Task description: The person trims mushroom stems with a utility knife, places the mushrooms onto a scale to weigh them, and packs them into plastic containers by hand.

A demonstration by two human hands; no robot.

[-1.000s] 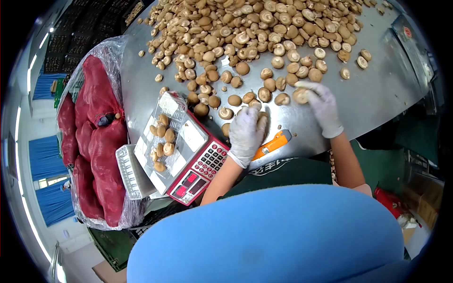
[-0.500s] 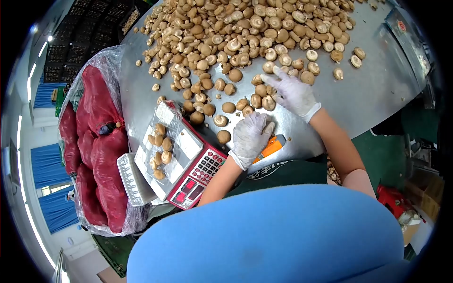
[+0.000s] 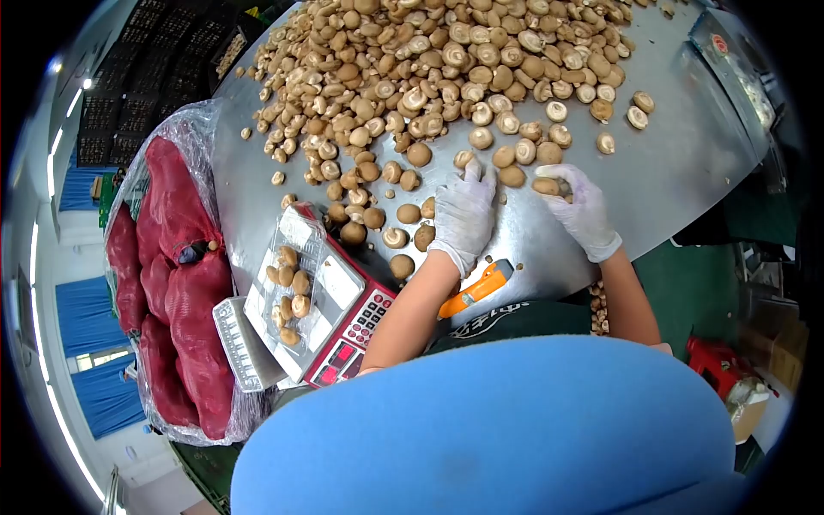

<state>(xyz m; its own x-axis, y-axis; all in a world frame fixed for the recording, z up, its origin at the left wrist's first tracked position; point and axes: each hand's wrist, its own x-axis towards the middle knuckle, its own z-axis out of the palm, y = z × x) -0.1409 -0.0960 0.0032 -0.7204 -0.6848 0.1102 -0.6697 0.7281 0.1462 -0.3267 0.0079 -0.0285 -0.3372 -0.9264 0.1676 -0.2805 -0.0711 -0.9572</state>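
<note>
In the head view, my gloved left hand (image 3: 463, 215) is over the near edge of the mushroom heap, its fingers closed at a small brown mushroom (image 3: 463, 160). What lies under its palm is hidden. To the right, my gloved right hand (image 3: 585, 210) grips a brown-capped mushroom (image 3: 546, 185) between thumb and fingers. Several loose mushrooms (image 3: 512, 176) lie between the hands. An orange-handled tool (image 3: 477, 290) rests on the metal table (image 3: 661, 184) just below my left hand.
A large mushroom heap (image 3: 429, 69) covers the far table. At left a red-framed scale (image 3: 339, 330) carries a clear plastic tray (image 3: 296, 236) with several mushrooms. Beside it are stacked clear trays (image 3: 245, 348) and red mesh sacks (image 3: 197, 318) in plastic.
My left hand has moved forward off the orange tool, which now shows fully. My right hand has drawn back toward me and now holds a mushroom. The view has shifted slightly.
</note>
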